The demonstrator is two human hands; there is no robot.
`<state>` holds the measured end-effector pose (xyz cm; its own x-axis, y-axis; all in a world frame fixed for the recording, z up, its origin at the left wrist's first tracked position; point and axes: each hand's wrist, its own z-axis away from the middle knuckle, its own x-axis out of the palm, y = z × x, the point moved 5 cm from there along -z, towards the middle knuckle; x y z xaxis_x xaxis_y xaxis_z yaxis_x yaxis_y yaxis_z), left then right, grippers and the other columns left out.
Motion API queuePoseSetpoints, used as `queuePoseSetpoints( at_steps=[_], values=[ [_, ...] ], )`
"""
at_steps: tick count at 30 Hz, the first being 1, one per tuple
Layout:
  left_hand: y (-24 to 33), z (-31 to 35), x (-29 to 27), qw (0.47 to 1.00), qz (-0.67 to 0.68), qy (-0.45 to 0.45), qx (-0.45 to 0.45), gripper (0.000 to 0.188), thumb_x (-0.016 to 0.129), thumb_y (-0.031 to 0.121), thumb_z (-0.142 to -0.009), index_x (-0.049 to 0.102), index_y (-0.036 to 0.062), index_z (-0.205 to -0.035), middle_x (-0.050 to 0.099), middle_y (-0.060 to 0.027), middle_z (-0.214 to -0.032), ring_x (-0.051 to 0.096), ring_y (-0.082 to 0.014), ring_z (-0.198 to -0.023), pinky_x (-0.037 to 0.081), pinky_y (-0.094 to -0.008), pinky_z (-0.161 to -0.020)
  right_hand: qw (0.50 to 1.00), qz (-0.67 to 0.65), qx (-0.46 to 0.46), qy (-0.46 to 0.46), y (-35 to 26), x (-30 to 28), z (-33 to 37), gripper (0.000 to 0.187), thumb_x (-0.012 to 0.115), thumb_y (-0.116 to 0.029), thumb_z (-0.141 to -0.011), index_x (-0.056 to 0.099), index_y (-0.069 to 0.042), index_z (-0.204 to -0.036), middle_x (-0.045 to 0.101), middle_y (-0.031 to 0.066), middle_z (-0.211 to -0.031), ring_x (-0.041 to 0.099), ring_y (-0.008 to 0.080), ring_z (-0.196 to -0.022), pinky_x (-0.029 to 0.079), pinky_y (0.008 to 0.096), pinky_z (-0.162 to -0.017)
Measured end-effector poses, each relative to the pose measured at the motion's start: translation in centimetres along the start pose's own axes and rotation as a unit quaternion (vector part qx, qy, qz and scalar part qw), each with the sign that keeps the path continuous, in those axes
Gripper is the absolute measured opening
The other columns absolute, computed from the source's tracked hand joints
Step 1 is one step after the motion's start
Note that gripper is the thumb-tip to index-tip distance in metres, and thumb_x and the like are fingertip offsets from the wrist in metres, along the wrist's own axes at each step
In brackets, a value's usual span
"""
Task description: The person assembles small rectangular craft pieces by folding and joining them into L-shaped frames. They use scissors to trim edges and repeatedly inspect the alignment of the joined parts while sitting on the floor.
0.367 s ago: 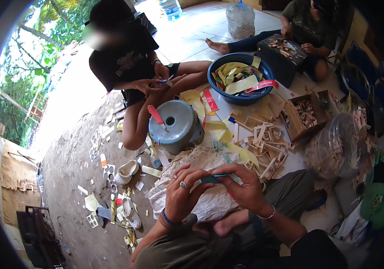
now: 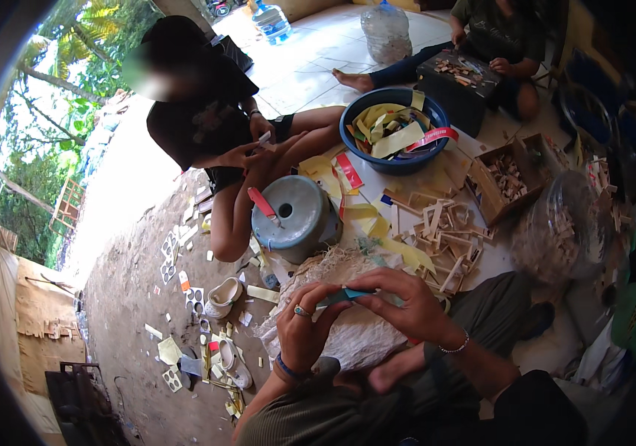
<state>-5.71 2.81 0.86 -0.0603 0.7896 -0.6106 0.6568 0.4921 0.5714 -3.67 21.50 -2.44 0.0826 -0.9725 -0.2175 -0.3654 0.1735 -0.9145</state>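
Note:
Between both sets of fingertips I hold a small flat teal piece [image 2: 358, 293], above a crumpled white woven sack [image 2: 359, 338] in my lap area. My left hand [image 2: 303, 327], with a ring and a dark blue wristband, pinches its left end. My right hand [image 2: 406, 303], wearing a bracelet, pinches the right end with thumb and fingers. My fingers cover much of the piece, so its full shape is hidden. Just beyond the sack stands a grey-blue round upturned container [image 2: 299, 215] with a red-handled blade tool [image 2: 262, 204] lying on top.
A blue basin [image 2: 396, 165] holds yellow and coloured sheet scraps. To the right lie a pile of small wooden frames [image 2: 444, 238] and a wooden box [image 2: 498, 208] of wood pieces. A person [image 2: 210, 119] sits cross-legged at left; another works behind. Scraps and clogs [image 2: 225, 293] litter the ground.
My view has shifted slightly, so the scene sits a little differently. My hands keep hold of the teal piece, with the fingers slightly rearranged. The seated person's hands have moved.

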Motion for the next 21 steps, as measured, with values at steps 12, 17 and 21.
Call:
queuePoseSetpoints(
  at_steps=[12, 17, 21],
  values=[
    [-0.7, 0.6, 0.0, 0.997, -0.002, 0.018, -0.068, 0.038, 0.091, 0.009, -0.077, 0.074, 0.0078, -0.111, 0.077, -0.0110, -0.099, 0.076, -0.0269, -0.090, 0.059, -0.0353, -0.077, 0.968, 0.215, -0.117, 0.054, -1.0, 0.7, 0.4, 0.038, 0.077, -0.019, -0.093, 0.072, -0.016, -0.131, 0.072, 0.0000, -0.121, 0.068, 0.0154, -0.110, 0.042, 0.0381, -0.095],
    [-1.8, 1.3, 0.6, 0.978, 0.148, -0.037, -0.145, 0.027, 0.076, 0.014, -0.097, 0.071, 0.0022, -0.120, 0.078, -0.0108, -0.103, 0.075, -0.0206, -0.094, 0.057, -0.0318, -0.083, 0.958, 0.237, -0.135, 0.093, -1.6, 0.3, 0.5, 0.034, 0.079, -0.014, -0.089, 0.077, -0.016, -0.123, 0.074, -0.0009, -0.112, 0.068, 0.0173, -0.101, 0.043, 0.0365, -0.091],
    [-2.9, 2.0, 1.9, 0.904, 0.352, -0.064, -0.234, 0.037, 0.045, 0.025, -0.115, 0.066, -0.0038, -0.126, 0.075, -0.0101, -0.110, 0.070, -0.0167, -0.106, 0.054, -0.0303, -0.093, 0.970, 0.198, -0.092, 0.105, -1.3, -0.3, 0.4, 0.032, 0.081, -0.011, -0.087, 0.079, -0.017, -0.117, 0.073, -0.0015, -0.102, 0.063, 0.0209, -0.091, 0.047, 0.0364, -0.086]
  ],
)
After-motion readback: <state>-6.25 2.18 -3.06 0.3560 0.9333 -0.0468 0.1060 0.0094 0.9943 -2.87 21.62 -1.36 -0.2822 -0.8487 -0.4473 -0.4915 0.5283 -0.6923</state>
